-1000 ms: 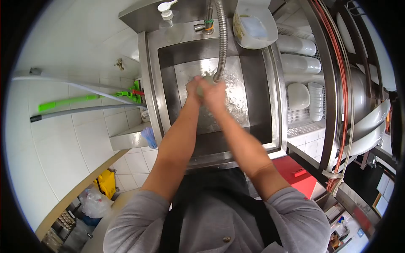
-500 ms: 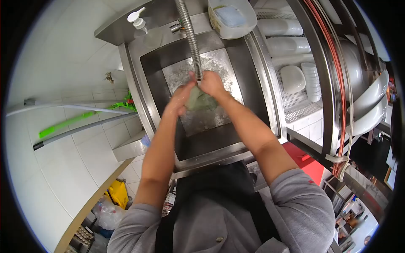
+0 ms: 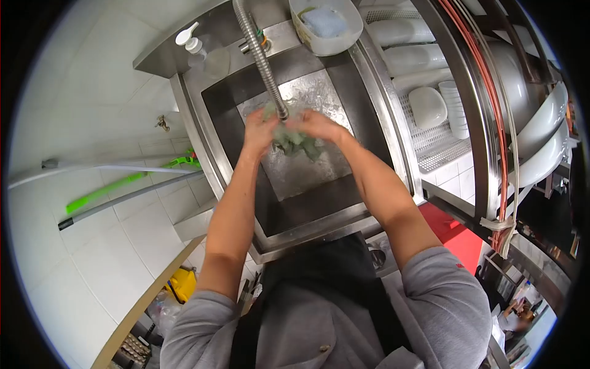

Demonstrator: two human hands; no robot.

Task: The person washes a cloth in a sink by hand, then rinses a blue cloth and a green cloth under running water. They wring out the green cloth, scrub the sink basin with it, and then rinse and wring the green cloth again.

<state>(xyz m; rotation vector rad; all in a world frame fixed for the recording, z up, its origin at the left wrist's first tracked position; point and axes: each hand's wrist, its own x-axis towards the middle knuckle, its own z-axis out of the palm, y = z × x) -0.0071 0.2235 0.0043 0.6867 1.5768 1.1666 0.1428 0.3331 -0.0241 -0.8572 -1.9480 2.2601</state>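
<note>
1. From my head view, the left hand (image 3: 260, 133) and right hand (image 3: 316, 125) look clamped on a bunched green cloth (image 3: 300, 146); blur hides the separate fingers.
2. The cloth lies between them, sagging towards the near edge of the sink (image 3: 307, 232). Neither hand is nearer; I can't tell a long axis.
3. A metal hose (image 3: 262, 60) descends from the far edge, its end between the hands, obstructing the space above.
4. Along the far edge: pump bottle (image 3: 195, 48) left, white tub (image 3: 333, 47) right.

Grn cloth (image 3: 299, 144), bunched 1s ago, now spread out more.
</note>
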